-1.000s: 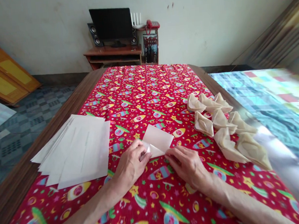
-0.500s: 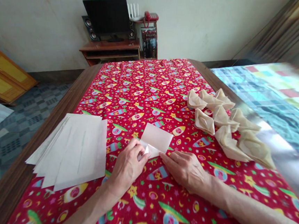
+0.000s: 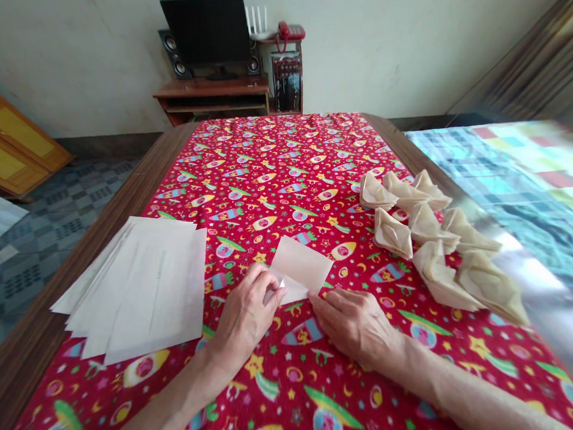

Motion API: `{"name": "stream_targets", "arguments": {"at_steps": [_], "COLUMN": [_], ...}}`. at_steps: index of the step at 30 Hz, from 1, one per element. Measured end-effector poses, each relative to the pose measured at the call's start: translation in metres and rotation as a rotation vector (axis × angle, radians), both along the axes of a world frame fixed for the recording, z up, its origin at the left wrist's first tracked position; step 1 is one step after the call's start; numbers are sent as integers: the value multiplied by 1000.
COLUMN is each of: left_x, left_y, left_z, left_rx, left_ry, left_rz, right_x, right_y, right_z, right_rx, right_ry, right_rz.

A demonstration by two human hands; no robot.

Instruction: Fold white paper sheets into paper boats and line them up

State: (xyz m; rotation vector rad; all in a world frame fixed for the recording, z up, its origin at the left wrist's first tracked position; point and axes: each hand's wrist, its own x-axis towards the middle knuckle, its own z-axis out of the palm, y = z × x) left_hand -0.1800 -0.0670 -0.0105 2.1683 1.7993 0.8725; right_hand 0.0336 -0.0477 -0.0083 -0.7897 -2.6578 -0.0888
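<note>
A small folded sheet of paper (image 3: 301, 264) lies on the red patterned cloth in front of me. My left hand (image 3: 251, 305) pinches a lifted flap at the sheet's near left corner between thumb and fingers. At the near right corner, my right hand (image 3: 350, 320) rests on the cloth with its index fingertip touching the paper's edge; the other fingers lie low and extended beside it. Left of my hands is a fanned stack of pale paper sheets (image 3: 145, 291). Over on the right stand several folded paper boats (image 3: 430, 226) grouped in rows.
The red cloth (image 3: 282, 168) covers most of a brown table (image 3: 149, 163). Beyond its far end are a monitor (image 3: 206, 31), speakers, a router and a red telephone (image 3: 290, 32) on a desk. A bed with a checked cover (image 3: 524, 174) adjoins the right side.
My left fingers have shifted the pinched flap slightly, folding it lower over the near corner. My right hand stays almost where it was.
</note>
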Motion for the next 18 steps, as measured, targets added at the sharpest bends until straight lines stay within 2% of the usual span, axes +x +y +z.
{"name": "stream_targets", "arguments": {"at_steps": [4, 6, 9, 11, 14, 18], "left_x": [2, 2, 2, 3, 7, 13], "left_y": [0, -1, -5, -9, -16, -26], "left_z": [0, 3, 11, 16, 18, 11], "left_rx": [60, 89, 109, 113, 110, 116], "left_ry": [14, 80, 237, 337, 409, 418], "left_rz": [43, -52, -279, -341, -317, -293], "right_x": [-1, -2, -2, -3, -3, -5], "right_y": [0, 0, 1, 1, 1, -1], "right_z": [1, 2, 3, 3, 3, 4], "right_rx": [-7, -11, -23, -27, -24, -15], "right_ry": [15, 23, 28, 35, 46, 39], "right_rz": [-3, -1, -3, -9, -11, -27]}}
